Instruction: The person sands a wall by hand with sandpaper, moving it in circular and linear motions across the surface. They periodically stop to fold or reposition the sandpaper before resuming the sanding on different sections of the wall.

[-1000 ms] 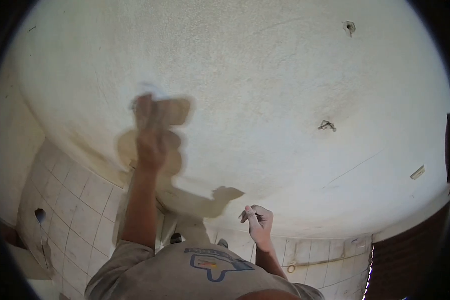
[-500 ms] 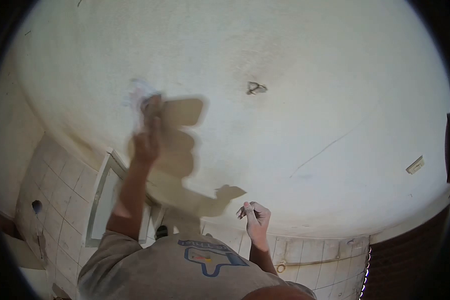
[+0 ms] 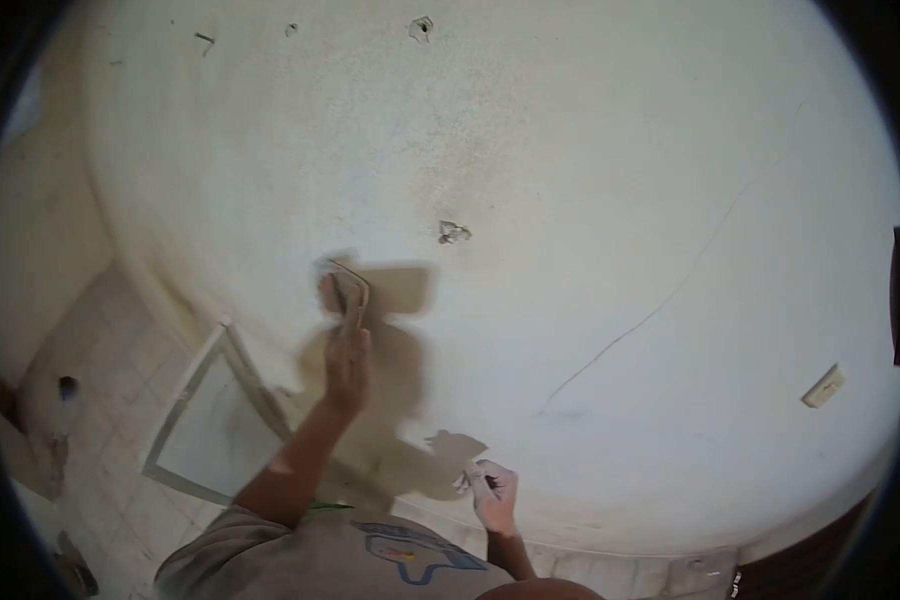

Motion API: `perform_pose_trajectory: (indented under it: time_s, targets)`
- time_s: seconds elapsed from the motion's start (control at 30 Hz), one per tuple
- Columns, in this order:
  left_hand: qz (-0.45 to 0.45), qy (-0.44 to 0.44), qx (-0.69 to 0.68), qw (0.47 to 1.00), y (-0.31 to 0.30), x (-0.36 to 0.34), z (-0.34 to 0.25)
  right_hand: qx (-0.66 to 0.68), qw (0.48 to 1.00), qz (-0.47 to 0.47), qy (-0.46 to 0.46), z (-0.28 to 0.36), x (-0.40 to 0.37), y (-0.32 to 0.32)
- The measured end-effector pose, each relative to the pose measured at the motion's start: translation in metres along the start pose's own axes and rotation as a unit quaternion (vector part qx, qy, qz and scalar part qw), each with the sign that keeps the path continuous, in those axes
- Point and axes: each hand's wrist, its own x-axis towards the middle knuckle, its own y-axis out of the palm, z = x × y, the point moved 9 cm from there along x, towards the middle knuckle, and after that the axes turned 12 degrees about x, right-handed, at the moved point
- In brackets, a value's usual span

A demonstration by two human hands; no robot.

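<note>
My left hand (image 3: 348,355) presses a thin flat pad (image 3: 358,283) against the pale wall (image 3: 610,250). Its fingers lie along the back of the pad, whose exact kind is too blurred to tell. Lower down, my right hand (image 3: 492,497) is held in front of the wall with curled fingers pinched together. White dust coats those fingers, and whatever may be between them is hidden. Both hands cast brown shadows on the wall.
Above the left hand is a chipped hole (image 3: 453,233); another hole (image 3: 422,29) sits higher. A long crack (image 3: 630,330) runs across the right side, near a switch plate (image 3: 824,386). A framed panel (image 3: 215,420) stands at lower left, by tiles (image 3: 100,370).
My left hand has moved down and right across the wall with the flat pad. The view has shifted, showing more wall at the top. My right hand appears lower, its fingers still curled.
</note>
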Motion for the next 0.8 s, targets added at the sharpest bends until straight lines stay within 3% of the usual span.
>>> perform_pose_trajectory:
  time_s: [0.1,0.2,0.3,0.33,0.37,0.4,0.53,0.6,0.63,0.73,0.8]
  targets:
    - [-0.05,0.003,0.035,0.998,-0.022,0.005,0.018,0.01,1.0,0.009,-0.004,-0.011,0.003,0.006]
    - [-0.149,-0.146,-0.064,0.976,-0.057,0.054,0.083,0.021,1.0,0.002,-0.01,-0.019,0.012,0.013]
    - [-0.128,-0.124,-0.033,0.983,-0.062,0.08,0.074,0.012,1.0,-0.006,-0.017,-0.013,0.015,0.008]
    - [-0.127,-0.11,-0.022,0.986,-0.077,0.11,0.021,0.009,1.0,-0.005,-0.028,0.037,0.008,-0.001]
    - [-0.123,-0.095,-0.004,0.988,-0.087,0.169,0.001,0.041,0.999,-0.001,-0.035,0.083,0.036,0.019]
    - [-0.116,-0.087,0.002,0.989,-0.087,0.184,-0.004,0.035,0.999,-0.004,-0.034,0.089,0.039,0.027]
    - [-0.006,0.03,0.062,0.998,-0.032,0.108,-0.037,0.028,0.999,-0.021,-0.021,0.092,0.031,0.039]
    - [0.007,0.055,0.012,0.998,-0.028,0.082,-0.011,0.026,0.999,-0.028,-0.01,0.088,0.03,0.062]
    - [-0.01,0.026,-0.039,0.999,-0.034,0.088,0.012,0.018,0.999,-0.029,-0.008,0.088,0.029,0.072]
    - [-0.06,-0.07,-0.197,0.976,-0.08,0.136,0.079,-0.051,0.998,-0.022,-0.028,0.113,0.027,0.106]
    - [-0.102,-0.087,-0.199,0.971,-0.092,0.172,0.09,-0.068,0.996,-0.023,-0.043,0.11,0.033,0.122]
